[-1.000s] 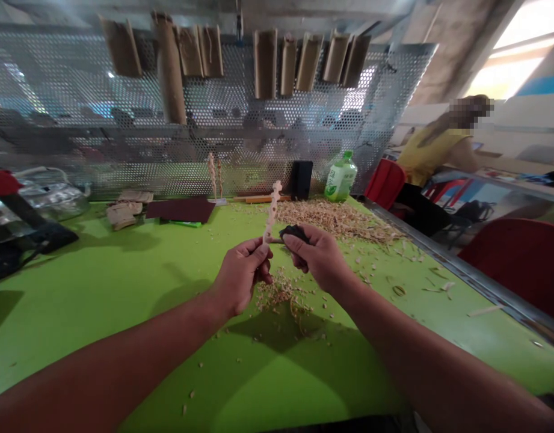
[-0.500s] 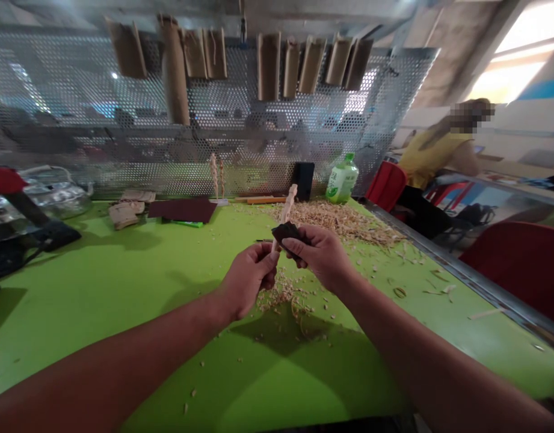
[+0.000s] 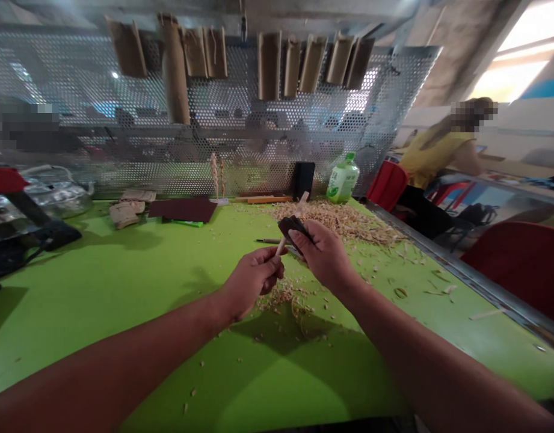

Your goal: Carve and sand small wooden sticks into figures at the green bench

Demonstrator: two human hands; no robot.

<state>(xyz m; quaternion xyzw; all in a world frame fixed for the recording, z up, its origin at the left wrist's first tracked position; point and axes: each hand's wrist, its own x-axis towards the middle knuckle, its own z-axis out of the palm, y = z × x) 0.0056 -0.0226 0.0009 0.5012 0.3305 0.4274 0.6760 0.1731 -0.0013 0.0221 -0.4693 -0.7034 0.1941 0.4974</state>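
The fingers [image 3: 270, 258] of the left hand [image 3: 254, 278] curl closed around the lower end of a slim carved wooden stick [image 3: 281, 246], while the right hand [image 3: 324, 255] grips folded dark sandpaper [image 3: 293, 227] against the stick, whose tip rises just in front of a heap of wood shavings [image 3: 335, 221]. On the green worktop [image 3: 123, 337], a slim pointed tool [image 3: 270, 241] lies just left of the heap, a maroon abrasive sheet [image 3: 183, 210] lies well left of it, and a plastic bottle [image 3: 343, 178] stands behind it.
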